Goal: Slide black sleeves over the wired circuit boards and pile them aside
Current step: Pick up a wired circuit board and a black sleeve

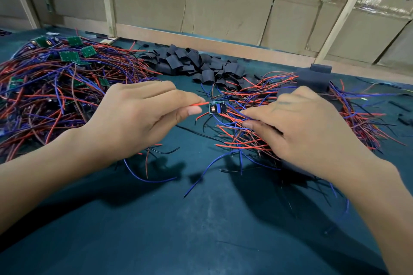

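A small wired circuit board (217, 108) hangs just above the green table between my hands. My left hand (138, 116) pinches the red wire on the board's left side between thumb and forefinger. My right hand (299, 127) pinches the red and blue wires that run off the board's right side. A heap of black sleeves (196, 65) lies beyond the board. At the right lies a pile of sleeved boards (312, 82) with their wires spread out, partly hidden by my right hand.
A big tangle of bare green boards with red and blue wires (51, 87) covers the table's left side. Loose wires lie under and in front of my hands. A wooden ledge and cardboard wall (223, 6) close off the back. The green table (178, 230) stretches toward me.
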### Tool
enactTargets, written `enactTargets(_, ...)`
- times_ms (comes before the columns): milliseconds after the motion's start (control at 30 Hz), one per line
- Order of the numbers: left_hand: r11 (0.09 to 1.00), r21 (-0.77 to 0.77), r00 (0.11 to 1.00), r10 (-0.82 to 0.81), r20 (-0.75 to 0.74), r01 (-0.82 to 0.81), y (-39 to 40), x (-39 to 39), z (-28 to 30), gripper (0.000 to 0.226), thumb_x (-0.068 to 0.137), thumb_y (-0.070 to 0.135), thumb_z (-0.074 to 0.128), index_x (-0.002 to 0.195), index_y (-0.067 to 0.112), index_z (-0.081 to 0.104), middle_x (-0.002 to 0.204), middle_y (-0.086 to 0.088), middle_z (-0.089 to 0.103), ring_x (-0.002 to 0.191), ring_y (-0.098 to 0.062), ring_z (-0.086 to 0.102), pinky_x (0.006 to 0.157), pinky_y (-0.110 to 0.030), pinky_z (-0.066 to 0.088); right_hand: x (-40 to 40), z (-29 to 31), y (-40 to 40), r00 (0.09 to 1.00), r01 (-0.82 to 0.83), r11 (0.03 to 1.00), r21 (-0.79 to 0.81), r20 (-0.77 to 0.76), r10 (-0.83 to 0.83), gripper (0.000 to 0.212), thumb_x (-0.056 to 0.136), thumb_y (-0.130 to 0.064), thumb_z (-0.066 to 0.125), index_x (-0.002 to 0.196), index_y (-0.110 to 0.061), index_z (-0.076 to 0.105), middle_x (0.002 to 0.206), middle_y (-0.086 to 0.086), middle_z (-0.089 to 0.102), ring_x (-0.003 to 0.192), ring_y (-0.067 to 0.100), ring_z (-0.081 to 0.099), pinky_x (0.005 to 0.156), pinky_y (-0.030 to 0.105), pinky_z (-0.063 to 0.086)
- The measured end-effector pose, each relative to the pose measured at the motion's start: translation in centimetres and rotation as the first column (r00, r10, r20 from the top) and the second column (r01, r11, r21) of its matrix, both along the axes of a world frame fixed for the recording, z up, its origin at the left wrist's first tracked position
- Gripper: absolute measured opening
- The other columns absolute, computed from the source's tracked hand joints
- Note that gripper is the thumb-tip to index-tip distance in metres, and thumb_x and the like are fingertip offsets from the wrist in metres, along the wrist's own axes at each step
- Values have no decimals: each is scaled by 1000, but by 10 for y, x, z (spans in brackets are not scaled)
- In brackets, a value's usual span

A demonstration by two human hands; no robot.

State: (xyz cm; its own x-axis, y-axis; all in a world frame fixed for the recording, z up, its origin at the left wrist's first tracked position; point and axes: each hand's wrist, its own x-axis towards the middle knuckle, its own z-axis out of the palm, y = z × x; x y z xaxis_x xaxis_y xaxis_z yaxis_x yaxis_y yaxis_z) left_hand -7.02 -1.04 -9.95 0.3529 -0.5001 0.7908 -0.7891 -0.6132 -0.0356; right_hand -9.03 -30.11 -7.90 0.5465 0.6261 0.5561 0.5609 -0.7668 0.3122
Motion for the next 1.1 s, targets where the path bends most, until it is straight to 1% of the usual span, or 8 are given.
enactTargets(200,993,-91,996,74,-51,-78,4,1,2,28,105,31,54,112,13,74,89,4,71,76,-15,64,66,-35,53,-1,7,-4,994,83,983,163,63,-94,37,103,-47,50,101,-24,80,80,-2,76,72,30,64,73,41,38)
enactTargets(267,983,-156,978,68,-195,-100,7,2,6,34,107,39,46,110,20,74,81,14,68,70,-3,60,66,-25,49,-2,9,-7,983,112,956,270,111,-147,36,106,-46,51,99,-22,78,74,-1,73,71,31,62,76,41,38)
enactTargets(400,936,-307,848,-20,-530,-170,9,32,17,40,107,48,39,96,31,74,68,7,68,55,-5,57,60,-16,44,0,9,-11,983,93,854,512,89,-161,34,106,-41,55,101,-13,74,77,0,74,73,26,63,81,39,42)
enactTargets(533,955,-128,786,141,-601,-269,0,96,19,18,99,34,57,97,25,72,76,6,73,65,2,64,68,-14,48,0,7,-11,982,41,827,561,129,-137,34,106,-37,58,99,-8,74,84,2,74,80,33,64,85,46,49)
enactTargets(733,902,312,693,429,-580,-297,-28,180,8,46,97,30,61,138,13,51,133,-20,54,125,-37,52,104,-38,40,-1,6,-11,947,-15,853,522,281,-155,25,102,-30,66,104,-10,80,76,11,55,81,31,50,85,27,35)
enactTargets(833,893,313,672,449,-589,-323,-48,195,-1,46,98,43,58,132,12,56,127,-21,59,120,-39,54,100,-43,45,-3,6,-15,940,-28,856,517,305,-153,29,105,-27,62,102,-3,78,79,13,64,80,28,52,83,45,45)
enactTargets(933,893,291,645,450,-618,-344,-68,201,-5,32,92,35,67,114,11,67,112,-14,68,106,-34,63,90,-41,53,0,4,-19,949,-40,836,547,281,-139,30,107,-23,57,102,0,75,88,15,72,81,34,61,83,53,50)
enactTargets(1100,853,307,577,513,-636,-422,-81,212,-5,20,87,23,71,94,5,71,90,-13,63,85,-34,61,71,-36,50,4,-1,-19,948,-74,846,528,301,-105,23,106,-18,58,104,-3,75,83,12,71,67,35,59,80,45,49)
